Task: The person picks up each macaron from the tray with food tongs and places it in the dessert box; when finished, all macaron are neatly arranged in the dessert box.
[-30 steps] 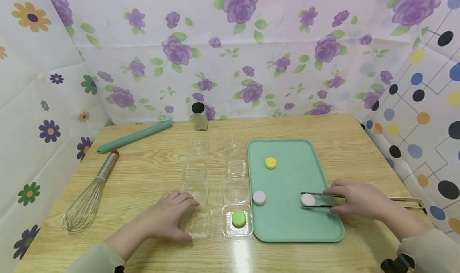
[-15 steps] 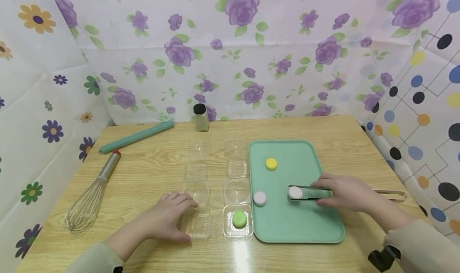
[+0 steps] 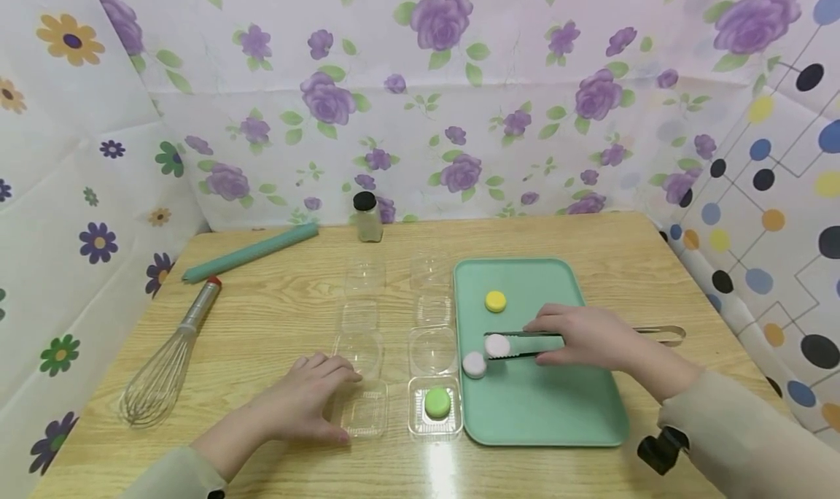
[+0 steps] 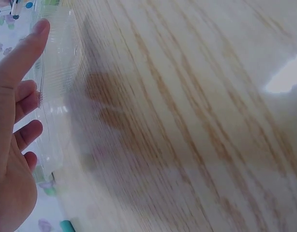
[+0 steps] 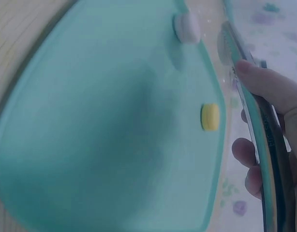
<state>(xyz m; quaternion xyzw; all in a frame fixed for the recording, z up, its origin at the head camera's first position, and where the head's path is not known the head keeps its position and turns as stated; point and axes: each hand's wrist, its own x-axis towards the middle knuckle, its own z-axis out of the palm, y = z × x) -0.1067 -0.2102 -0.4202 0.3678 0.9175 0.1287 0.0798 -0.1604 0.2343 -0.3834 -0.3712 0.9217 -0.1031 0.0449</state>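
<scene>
- Squeezing tongs (image 5: pixel 279 164), your right grip (image 3: pixel 584 335) clamps them on a pale macaron (image 3: pixel 497 346) over the tray (image 3: pixel 551 408).
- Your left grip (image 3: pixel 308 397), fingers loose, rests by a clear box (image 3: pixel 369 411).
- Boxed: green macaron (image 3: pixel 437 402); seemingly left: this, plus yellow macaron (image 3: pixel 495 301) and lavender macaron (image 3: pixel 475 365).

Flowered back wall (image 3: pixel 394 112), dotted right wall (image 3: pixel 797 214), glossy wood-grain table (image 3: pixel 262 313)

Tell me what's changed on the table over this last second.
The right hand moved left across the green tray, with the tongs and the pale round piece they grip, toward the other pale piece. Nothing was newly taken hold of or let go. The left hand stayed by the clear container; the yellow piece, green piece and whisk stayed put.
</scene>
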